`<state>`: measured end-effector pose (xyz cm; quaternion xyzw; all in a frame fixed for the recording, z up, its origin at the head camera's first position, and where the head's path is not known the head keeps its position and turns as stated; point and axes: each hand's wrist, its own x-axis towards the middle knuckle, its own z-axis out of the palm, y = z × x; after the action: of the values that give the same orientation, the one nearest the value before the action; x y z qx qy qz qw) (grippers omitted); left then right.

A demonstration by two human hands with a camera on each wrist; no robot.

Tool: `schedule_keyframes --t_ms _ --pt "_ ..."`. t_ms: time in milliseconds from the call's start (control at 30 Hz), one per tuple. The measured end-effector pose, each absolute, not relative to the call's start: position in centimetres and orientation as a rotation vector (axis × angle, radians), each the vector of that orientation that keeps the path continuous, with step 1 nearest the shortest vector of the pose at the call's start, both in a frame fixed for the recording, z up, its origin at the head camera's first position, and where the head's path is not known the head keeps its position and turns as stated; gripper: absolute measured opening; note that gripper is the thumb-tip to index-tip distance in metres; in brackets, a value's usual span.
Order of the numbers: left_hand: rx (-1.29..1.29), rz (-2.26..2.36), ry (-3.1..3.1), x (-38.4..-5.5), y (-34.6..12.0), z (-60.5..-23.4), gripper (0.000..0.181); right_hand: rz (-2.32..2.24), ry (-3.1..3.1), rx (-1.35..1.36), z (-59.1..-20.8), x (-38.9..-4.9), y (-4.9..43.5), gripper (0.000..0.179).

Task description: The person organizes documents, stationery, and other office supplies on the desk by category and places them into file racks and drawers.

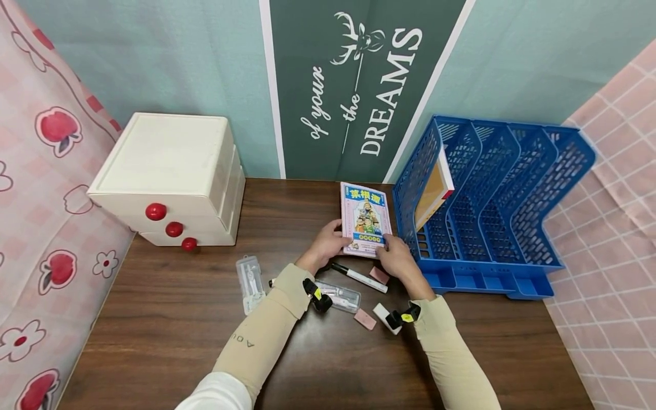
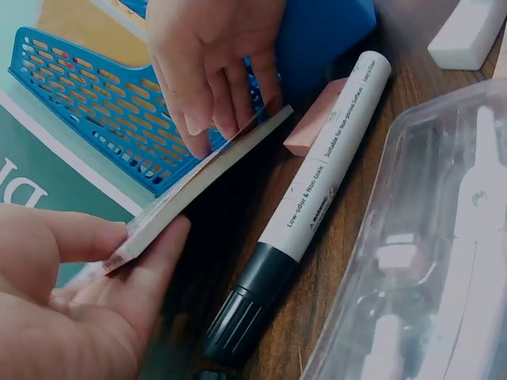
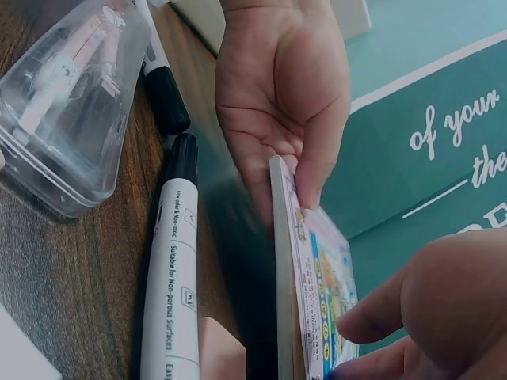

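A thin booklet (image 1: pixel 366 219) with a pink and blue illustrated cover is held tilted above the table near its back edge. At its left side my left hand (image 1: pixel 328 245) pinches it, thumb on the cover and fingers behind, as the right wrist view shows. Over on the right side, my right hand (image 1: pixel 397 259) touches the cover with its fingers extended; the booklet's edge partly hides their tips in the left wrist view. Below the booklet lies a white marker (image 2: pixel 329 158) with a black cap, beside a pink eraser (image 1: pixel 379 275).
A blue file rack (image 1: pixel 492 265) holding a yellowish book (image 1: pixel 433 196) stands right. White drawers (image 1: pixel 164 154) with red knobs stand left. Clear cases (image 1: pixel 249 282) with compasses, another pink eraser (image 1: pixel 365 319) and a white eraser (image 1: pixel 386 319) lie in front.
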<state>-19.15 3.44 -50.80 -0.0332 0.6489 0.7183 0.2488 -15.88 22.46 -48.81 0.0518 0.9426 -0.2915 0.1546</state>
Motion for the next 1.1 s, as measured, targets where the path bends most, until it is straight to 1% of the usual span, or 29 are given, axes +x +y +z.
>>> schedule_keyframes --t_ms 67,200,367,500,633,767,967,1100 --pt "-0.057 1.987 1.752 -19.2 3.5 -50.7 0.062 -0.87 2.698 0.139 -48.7 -15.8 22.4 0.056" --pt "0.01 2.033 1.729 -19.1 3.7 -50.1 0.06 -0.936 2.68 0.115 -48.6 -15.6 22.4 0.054" --pt "0.078 2.069 1.742 -18.7 3.7 -49.1 0.059 -0.991 2.68 0.163 -48.1 -15.3 22.3 0.053" --pt "0.136 2.098 1.761 -18.2 3.7 -48.5 0.06 -1.148 2.659 0.213 -47.3 -15.0 22.3 0.053" --pt "0.215 2.121 1.787 -17.7 3.6 -47.9 0.06 -1.329 2.604 0.184 -46.4 -14.7 22.3 0.055" --pt "0.356 2.114 1.879 -17.3 3.5 -47.6 0.06 -1.467 2.562 0.137 -45.8 -14.5 22.2 0.059" --pt "0.634 2.035 1.998 -16.6 3.8 -47.2 0.059 -1.758 2.392 0.09 -45.6 -14.4 22.0 0.062" --pt "0.75 2.01 1.989 -16.2 3.9 -47.0 0.06 -1.885 2.319 0.049 -45.6 -14.4 21.9 0.064"
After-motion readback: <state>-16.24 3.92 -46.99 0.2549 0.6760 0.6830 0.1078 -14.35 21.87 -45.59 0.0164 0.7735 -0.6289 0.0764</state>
